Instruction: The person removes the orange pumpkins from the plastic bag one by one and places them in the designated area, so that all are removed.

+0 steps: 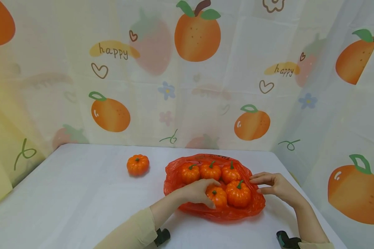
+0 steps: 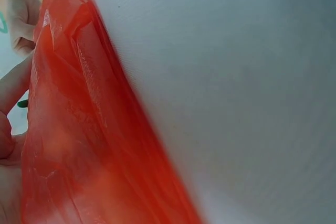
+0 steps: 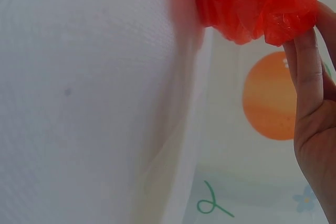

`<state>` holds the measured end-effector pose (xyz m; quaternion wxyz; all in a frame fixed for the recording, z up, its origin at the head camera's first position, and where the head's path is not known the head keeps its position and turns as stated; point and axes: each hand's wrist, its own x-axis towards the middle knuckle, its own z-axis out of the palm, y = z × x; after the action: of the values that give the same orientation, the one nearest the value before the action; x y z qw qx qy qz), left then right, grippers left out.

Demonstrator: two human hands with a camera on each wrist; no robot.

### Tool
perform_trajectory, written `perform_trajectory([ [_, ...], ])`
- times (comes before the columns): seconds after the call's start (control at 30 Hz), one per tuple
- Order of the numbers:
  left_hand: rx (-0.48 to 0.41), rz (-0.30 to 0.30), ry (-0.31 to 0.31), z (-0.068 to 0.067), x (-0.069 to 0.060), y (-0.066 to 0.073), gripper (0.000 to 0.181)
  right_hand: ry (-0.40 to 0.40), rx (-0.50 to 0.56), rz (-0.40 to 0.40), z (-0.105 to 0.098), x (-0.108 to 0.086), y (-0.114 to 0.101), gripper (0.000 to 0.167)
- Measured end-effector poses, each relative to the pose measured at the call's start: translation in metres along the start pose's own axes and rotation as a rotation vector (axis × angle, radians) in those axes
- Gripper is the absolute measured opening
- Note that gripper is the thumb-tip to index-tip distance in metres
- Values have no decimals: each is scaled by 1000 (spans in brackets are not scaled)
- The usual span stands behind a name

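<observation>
A crinkled red plastic bag (image 1: 193, 211) lies with its mouth open on the table, several small orange pumpkins inside. My left hand (image 1: 197, 192) reaches over the bag's near left side and grips the front-left pumpkin (image 1: 217, 197), thumb at the near side and fingers over its far side. In the left wrist view the bag's wall (image 2: 94, 129) hides most of that grasp. At the bag's right rim, my right hand (image 1: 275, 186) touches the plastic with nearly straight fingers, beside the front-right pumpkin (image 1: 238, 195). The right wrist view shows those fingers (image 3: 308, 72) against the bag's edge (image 3: 291, 24).
One more orange pumpkin (image 1: 138, 166) sits outside the bag, toward the back left of the white table (image 1: 81, 193). Behind the table hangs a curtain (image 1: 149, 114) printed with fruit. The table's right edge runs close by my right forearm.
</observation>
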<state>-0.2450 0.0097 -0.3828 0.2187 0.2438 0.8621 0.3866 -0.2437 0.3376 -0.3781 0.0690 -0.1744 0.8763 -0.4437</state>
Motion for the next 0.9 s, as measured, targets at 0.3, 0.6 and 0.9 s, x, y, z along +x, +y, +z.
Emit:
perform_trajectory([
  [0.3, 8, 4, 19, 0, -1, 1, 57, -6, 7, 0, 1, 0, 2, 31],
  [0.6, -15, -7, 50, 0, 1, 2, 58, -9, 5, -23, 1, 1, 2, 31],
  [0.9, -74, -2, 77, 0, -1, 3, 59, -12, 5, -25, 0, 1, 2, 31],
])
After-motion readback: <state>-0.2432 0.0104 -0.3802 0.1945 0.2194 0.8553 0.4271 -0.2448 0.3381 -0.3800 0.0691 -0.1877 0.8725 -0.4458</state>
